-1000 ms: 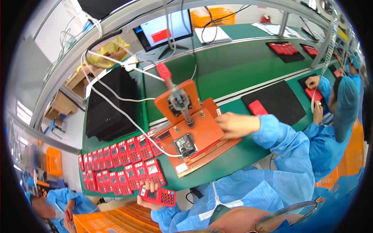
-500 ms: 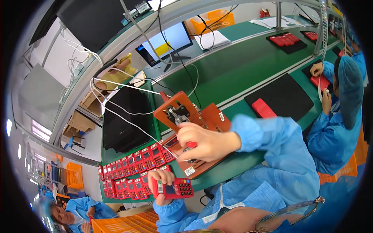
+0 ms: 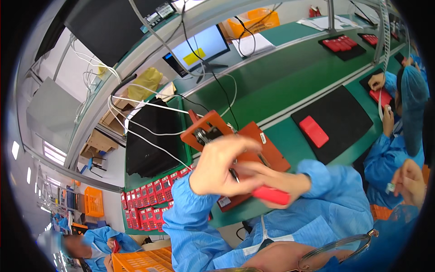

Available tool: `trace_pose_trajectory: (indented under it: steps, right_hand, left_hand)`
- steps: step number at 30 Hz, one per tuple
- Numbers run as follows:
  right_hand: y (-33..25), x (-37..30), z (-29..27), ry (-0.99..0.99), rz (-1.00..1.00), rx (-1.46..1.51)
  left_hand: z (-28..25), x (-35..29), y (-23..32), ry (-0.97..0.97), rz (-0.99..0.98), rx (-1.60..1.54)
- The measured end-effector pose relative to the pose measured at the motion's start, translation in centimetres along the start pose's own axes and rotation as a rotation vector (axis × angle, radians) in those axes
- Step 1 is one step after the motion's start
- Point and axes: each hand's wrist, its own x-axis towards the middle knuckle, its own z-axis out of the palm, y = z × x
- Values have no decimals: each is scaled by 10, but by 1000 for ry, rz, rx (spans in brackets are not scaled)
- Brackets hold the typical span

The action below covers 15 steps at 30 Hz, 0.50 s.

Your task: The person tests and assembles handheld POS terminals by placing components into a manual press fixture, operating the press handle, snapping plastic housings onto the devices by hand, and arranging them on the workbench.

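Green bench | red handhelds rowed close, likely for easy reach | right hand grips red device before orange fixture | left hand curled alongside, grasp hidden, can't tell

left hand: in front of orange fixture | right hand: holding red device | black mat: red case on it
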Motion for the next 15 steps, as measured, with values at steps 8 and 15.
trace_pose_trajectory:
  steps: [8,15]
  right_hand:
    - [-9,-160,-4,834,742,759]
    - [19,-120,-36,827,654,830]
  left_hand:
    - [-21,5,13,328,217,437]
    - [-86,1,-99,734,-138,702]
